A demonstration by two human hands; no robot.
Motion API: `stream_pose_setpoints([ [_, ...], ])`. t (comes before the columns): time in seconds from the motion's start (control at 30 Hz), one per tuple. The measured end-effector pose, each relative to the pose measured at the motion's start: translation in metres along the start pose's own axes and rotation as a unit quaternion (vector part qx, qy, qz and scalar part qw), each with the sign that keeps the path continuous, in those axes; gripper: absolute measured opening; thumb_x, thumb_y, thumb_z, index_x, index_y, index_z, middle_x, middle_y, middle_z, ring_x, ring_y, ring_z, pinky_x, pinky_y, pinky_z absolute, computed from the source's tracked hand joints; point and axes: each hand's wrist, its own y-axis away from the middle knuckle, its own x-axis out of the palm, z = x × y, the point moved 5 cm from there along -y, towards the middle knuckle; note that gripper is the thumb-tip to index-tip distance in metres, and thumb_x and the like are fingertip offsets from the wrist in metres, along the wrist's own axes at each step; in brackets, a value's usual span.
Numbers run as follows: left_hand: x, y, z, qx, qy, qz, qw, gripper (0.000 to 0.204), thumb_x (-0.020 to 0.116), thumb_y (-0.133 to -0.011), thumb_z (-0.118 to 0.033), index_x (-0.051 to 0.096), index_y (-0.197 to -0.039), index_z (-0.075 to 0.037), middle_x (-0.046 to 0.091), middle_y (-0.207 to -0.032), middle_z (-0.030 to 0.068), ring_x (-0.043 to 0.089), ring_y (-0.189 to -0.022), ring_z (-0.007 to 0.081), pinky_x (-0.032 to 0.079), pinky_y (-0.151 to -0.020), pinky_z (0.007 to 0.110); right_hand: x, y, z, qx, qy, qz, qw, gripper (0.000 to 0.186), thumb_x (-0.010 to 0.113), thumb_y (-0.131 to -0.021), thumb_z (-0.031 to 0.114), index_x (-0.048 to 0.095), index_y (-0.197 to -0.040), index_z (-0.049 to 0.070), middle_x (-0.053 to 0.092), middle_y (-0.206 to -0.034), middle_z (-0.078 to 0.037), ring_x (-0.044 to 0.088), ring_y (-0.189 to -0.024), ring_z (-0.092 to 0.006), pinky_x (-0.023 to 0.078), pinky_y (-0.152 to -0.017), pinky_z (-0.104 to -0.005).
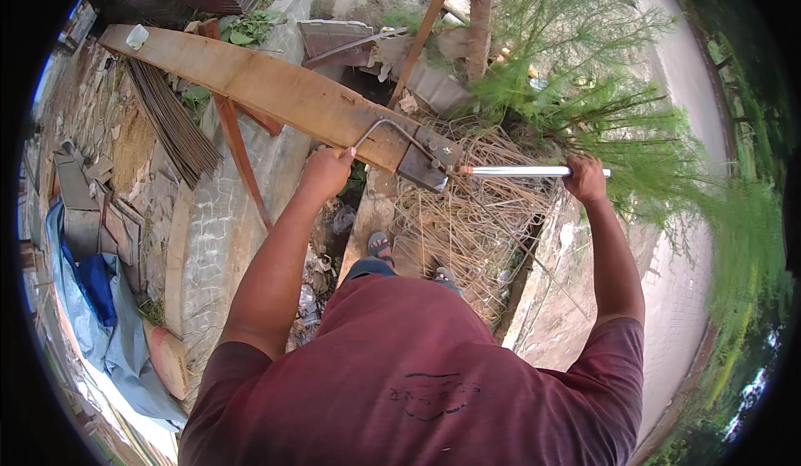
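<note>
My left hand (325, 172) is closed on one end of a thin bent metal rod (385, 121) at the near edge of a long wooden plank (275, 78). From there the rod arches over the plank to a dark metal bending plate (424, 171) fixed at its right end. Out to the right, my right hand (586, 180) wraps around a silver pipe handle (517, 171) close to its far end. This handle runs level from the bending plate, and an orange-brown piece joins the two.
Reddish wooden legs (235, 149) hold up the plank. Beneath its right end lies a tangle of thin rods or sticks (459, 224). A bundle of straight rods (171, 120) leans on the left. Feathery green branches (584, 99) hang at the right, and a blue tarp (104, 307) lies far left.
</note>
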Motion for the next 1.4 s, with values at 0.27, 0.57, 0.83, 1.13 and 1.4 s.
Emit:
stream_pose_setpoints([
  [0.27, 0.001, -0.001, 0.009, 0.010, -0.030, -0.031, 0.999, 0.048, 0.047, -0.093, -0.040, 0.062, -0.078, 0.003, 0.061, -0.072, 0.0201, 0.060, -0.068, 0.0335, 0.046, -0.066, 0.043, 0.003, -0.065, 0.013, -0.101, 0.054, -0.001, 0.993, 0.013, 0.063, -0.068, 0.012, 0.063, -0.081, 0.014, 0.057, -0.076, -0.008, 0.056, -0.083, -0.0290, 0.041, -0.074, -0.0413],
  [0.57, -0.003, 0.005, 0.002, -0.018, 0.001, -0.012, 1.000, 0.048, 0.045, -0.093, -0.038, 0.064, -0.083, 0.004, 0.061, -0.082, 0.0277, 0.058, -0.083, 0.0445, 0.044, -0.075, 0.049, 0.014, -0.117, 0.026, -0.149, 0.018, 0.093, 0.984, 0.014, 0.062, -0.069, 0.010, 0.063, -0.082, 0.016, 0.056, -0.078, -0.004, 0.054, -0.088, -0.0260, 0.039, -0.078, -0.0395],
  [0.83, -0.001, 0.006, 0.002, -0.038, -0.005, -0.006, 0.999, 0.049, 0.045, -0.093, -0.041, 0.064, -0.078, 0.003, 0.062, -0.078, 0.0257, 0.060, -0.081, 0.0424, 0.045, -0.073, 0.048, 0.016, -0.086, 0.018, -0.119, 0.025, -0.014, 0.992, 0.013, 0.061, -0.069, 0.009, 0.063, -0.081, 0.016, 0.058, -0.077, -0.006, 0.055, -0.085, -0.0274, 0.040, -0.076, -0.0395],
  [1.13, -0.011, 0.048, -0.009, 0.008, -0.066, -0.197, 0.978, 0.035, 0.053, -0.090, -0.035, 0.062, -0.094, -0.001, 0.064, -0.090, 0.0205, 0.060, -0.088, 0.0375, 0.046, -0.078, 0.044, 0.009, -0.081, 0.028, -0.028, 0.019, 0.016, 0.999, 0.016, 0.064, -0.069, 0.012, 0.063, -0.085, 0.015, 0.061, -0.083, -0.007, 0.056, -0.092, -0.0272, 0.041, -0.080, -0.0404],
  [1.4, 0.028, 0.228, 0.016, 0.050, -0.032, -0.316, 0.947, 0.027, 0.061, -0.085, -0.021, 0.061, -0.101, 0.000, 0.062, -0.101, 0.0188, 0.059, -0.096, 0.0353, 0.045, -0.084, 0.041, -0.001, -0.076, 0.038, 0.019, 0.065, 0.049, 0.997, 0.014, 0.055, -0.079, 0.016, 0.064, -0.090, 0.012, 0.065, -0.091, -0.011, 0.057, -0.097, -0.0289, 0.043, -0.083, -0.0425],
])
